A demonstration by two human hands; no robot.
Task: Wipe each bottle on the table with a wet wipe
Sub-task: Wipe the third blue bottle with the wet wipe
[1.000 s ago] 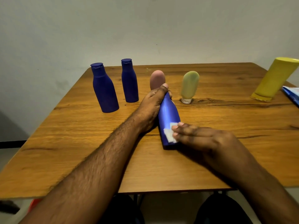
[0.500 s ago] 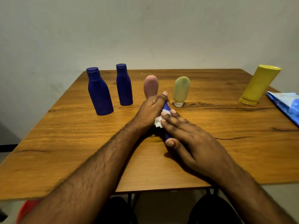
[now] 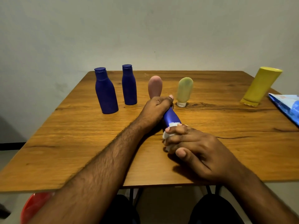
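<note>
Blue plastic, the bottle [image 3: 171, 116] lay tilted over the table [image 3: 80, 135], its cap end gripped by the left hand [image 3: 156, 109] while the right hand [image 3: 194, 147] curled round its base, pinching the wet wipe [image 3: 167, 135] against it. It looked light, stiff and slick when damp; holding both ends seemed steadiest.

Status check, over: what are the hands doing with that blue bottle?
Left hand grips blue bottle at far end. Right hand presses wet wipe round near end. Nothing in the way.
</note>
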